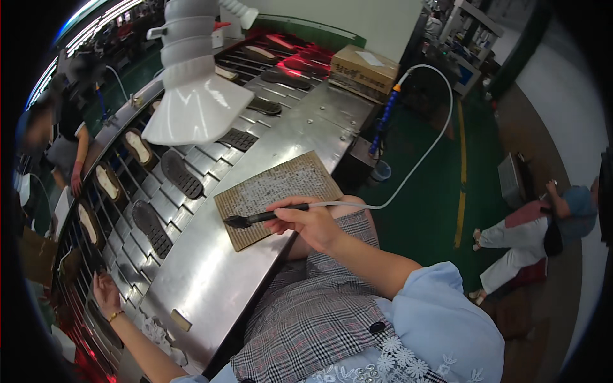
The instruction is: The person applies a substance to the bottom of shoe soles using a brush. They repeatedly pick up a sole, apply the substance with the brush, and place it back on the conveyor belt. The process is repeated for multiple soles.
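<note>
My right hand [308, 225] is closed around a black-handled brush [255, 219] with a pale hose running from its back end. Its dark bristles point left, over a ridged cardboard sheet [240, 237] smeared with whitish residue. The sheet lies on the metal ledge [211, 276] in front of me. Off to the left, my left hand [107, 295] reaches over the slatted conveyor [128, 249], fingers extended, close to the end of a dark shoe sole [96, 260]. Whether they touch it I cannot make out. Another dark sole [151, 228] lies on the slats nearby.
A white duct hood [198, 105] hangs above the conveyor, which carries several soles and pale-lined shoe parts. A cardboard box [364, 69] stands at the ledge's far end. The pale hose [434, 150] loops out to the right. Across the conveyor, a person [64, 137] works; another sits right.
</note>
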Motion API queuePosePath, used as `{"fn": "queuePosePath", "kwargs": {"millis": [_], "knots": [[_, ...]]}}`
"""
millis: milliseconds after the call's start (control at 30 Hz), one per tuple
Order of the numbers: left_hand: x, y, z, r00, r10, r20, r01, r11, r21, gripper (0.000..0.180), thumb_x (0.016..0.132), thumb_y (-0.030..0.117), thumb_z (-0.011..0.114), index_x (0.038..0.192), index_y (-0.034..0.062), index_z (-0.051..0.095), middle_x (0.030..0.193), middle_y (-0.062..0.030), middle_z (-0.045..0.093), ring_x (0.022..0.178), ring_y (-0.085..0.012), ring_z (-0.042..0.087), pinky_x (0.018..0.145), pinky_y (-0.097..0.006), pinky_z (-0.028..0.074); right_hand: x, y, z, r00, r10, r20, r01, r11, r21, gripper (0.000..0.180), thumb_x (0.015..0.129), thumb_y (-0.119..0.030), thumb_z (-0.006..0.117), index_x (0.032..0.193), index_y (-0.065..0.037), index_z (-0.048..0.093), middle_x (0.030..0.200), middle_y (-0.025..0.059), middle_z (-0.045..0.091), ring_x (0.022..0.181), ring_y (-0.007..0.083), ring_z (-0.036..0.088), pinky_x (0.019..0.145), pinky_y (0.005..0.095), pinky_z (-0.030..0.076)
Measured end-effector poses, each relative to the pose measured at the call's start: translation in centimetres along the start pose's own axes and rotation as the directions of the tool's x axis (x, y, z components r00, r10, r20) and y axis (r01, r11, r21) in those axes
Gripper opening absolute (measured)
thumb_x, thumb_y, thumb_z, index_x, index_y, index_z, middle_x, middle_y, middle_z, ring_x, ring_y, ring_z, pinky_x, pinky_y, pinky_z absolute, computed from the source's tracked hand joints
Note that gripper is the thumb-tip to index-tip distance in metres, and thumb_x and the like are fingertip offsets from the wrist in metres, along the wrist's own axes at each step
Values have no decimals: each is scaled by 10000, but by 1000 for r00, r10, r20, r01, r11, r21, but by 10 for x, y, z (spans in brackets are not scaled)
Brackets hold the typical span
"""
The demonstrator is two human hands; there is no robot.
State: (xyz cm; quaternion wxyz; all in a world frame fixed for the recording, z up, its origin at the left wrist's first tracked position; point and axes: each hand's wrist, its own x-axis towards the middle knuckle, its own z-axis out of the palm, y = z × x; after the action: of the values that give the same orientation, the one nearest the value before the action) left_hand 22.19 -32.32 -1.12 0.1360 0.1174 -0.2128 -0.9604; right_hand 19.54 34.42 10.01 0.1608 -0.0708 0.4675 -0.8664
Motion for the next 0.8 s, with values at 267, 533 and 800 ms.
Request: {"fn": "queuePosePath", "kwargs": {"millis": [267, 533, 800], "knots": [[-173, -163, 211, 820, 148, 554, -101, 988, -115, 597, 985, 220, 485, 1500, 24, 254, 1502, -183, 304, 1249, -312, 454, 972, -428, 452, -8, -15, 25, 998, 28, 53, -36, 988, 153, 258, 935, -141, 593, 1106, 47, 633, 918, 189, 706, 761, 193, 686, 718, 284, 551], [-227, -291, 247, 872, -12, 489, 57, 995, -77, 511, 1035, 269, 352, 1487, 38, 287, 1515, -208, 316, 1192, -296, 538, 923, -430, 536, -30, -18, 66, 947, 263, 183, -315, 865, 390, 304, 951, -189, 519, 1067, 64, 643, 815, 175, 709, 739, 237, 686, 661, 297, 534], [-233, -300, 263, 899, 296, 324, -345, 932, 106, 560, 1048, 424, 262, 1534, 160, 174, 1565, -74, 247, 1290, -277, 459, 948, -355, 537, -73, -18, 137, 679, -405, 612, 734, 384, -560, 241, 786, -27, 701, 1005, 61, 652, 820, 154, 694, 659, 221, 678, 573, 299, 544]]}}
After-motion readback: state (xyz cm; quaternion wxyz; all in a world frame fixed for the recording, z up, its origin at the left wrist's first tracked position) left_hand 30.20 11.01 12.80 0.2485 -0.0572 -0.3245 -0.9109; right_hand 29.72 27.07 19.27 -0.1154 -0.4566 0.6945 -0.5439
